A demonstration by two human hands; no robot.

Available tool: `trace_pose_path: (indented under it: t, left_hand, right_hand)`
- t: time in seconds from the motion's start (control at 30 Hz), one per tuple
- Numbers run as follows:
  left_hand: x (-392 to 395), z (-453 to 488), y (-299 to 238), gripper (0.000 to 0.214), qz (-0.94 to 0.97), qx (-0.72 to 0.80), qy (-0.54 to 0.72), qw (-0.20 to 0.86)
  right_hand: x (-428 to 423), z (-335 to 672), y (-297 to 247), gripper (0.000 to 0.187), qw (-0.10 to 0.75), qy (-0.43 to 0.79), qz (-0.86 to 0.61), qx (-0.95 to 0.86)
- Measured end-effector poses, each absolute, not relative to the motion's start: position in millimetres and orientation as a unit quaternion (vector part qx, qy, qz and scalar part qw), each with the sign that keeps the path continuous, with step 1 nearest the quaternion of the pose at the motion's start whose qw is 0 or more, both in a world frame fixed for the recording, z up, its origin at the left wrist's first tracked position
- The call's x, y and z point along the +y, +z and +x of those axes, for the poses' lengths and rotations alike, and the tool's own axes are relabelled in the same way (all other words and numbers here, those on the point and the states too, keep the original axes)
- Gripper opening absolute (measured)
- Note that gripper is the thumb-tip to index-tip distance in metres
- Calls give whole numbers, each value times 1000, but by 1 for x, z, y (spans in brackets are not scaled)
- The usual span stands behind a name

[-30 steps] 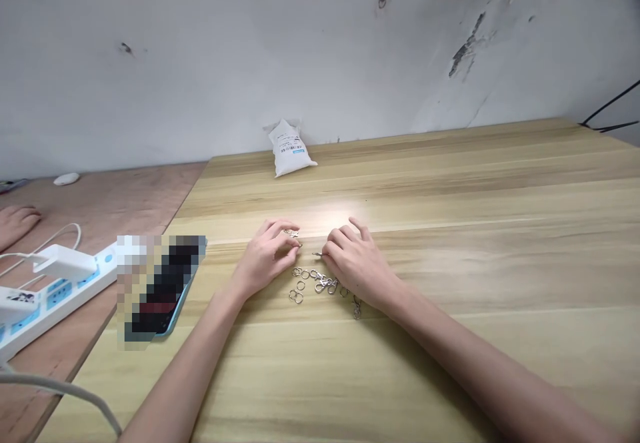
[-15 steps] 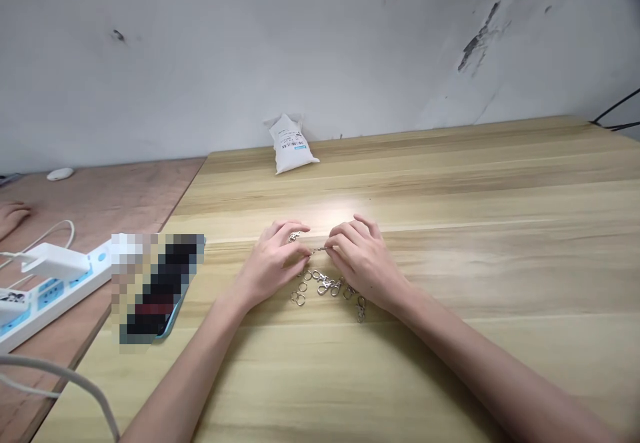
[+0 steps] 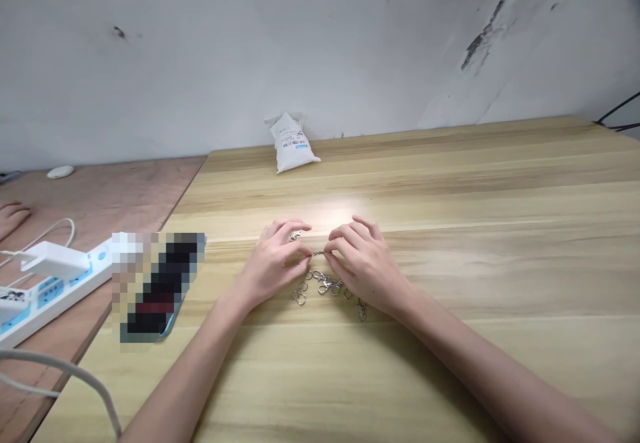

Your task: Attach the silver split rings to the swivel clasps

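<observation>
Between my two hands, just above the table, is a small silver swivel clasp, seen edge-on. My left hand pinches its left end between thumb and forefinger. The right end is pinched by the fingertips of my right hand. Whether a ring is joined to the clasp is too small to tell. Other silver clasps and several split key rings lie scattered on the wood below my fingers. One more clasp lies near my right wrist. More metal pieces show behind my left fingers.
A white labelled plastic packet stands at the back by the wall. To the left are a blurred-out phone, a white power strip with a charger, and cables. Another person's hand rests at the far left.
My hands stay almost in place. The piece between my fingertips now lies more level and a little more of it shows. The view has shifted slightly.
</observation>
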State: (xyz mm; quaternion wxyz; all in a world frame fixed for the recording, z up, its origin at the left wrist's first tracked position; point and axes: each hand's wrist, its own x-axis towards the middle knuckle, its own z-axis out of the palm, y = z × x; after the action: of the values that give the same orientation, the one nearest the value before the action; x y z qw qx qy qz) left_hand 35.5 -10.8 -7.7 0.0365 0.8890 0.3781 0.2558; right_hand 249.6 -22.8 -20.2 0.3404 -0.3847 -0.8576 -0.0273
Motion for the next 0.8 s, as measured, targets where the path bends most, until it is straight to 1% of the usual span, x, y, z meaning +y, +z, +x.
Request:
trace_pose_path:
  t: [0.17, 0.37, 0.6, 0.8]
  left_hand:
    - [-13, 37, -9, 8, 889, 382, 249, 29]
    - [-15, 36, -4, 8, 878, 404, 245, 80]
    - [-14, 36, -5, 8, 884, 396, 236, 76]
    - [-15, 36, -3, 8, 877, 387, 255, 130]
  right_hand:
    - [-23, 249, -20, 16, 332, -42, -385, -860]
    - [-20, 253, -20, 20, 327, -42, -360, -872]
    - [-20, 254, -19, 21, 321, -30, -360, -876]
    - [-21, 256, -16, 20, 314, -17, -351, -882]
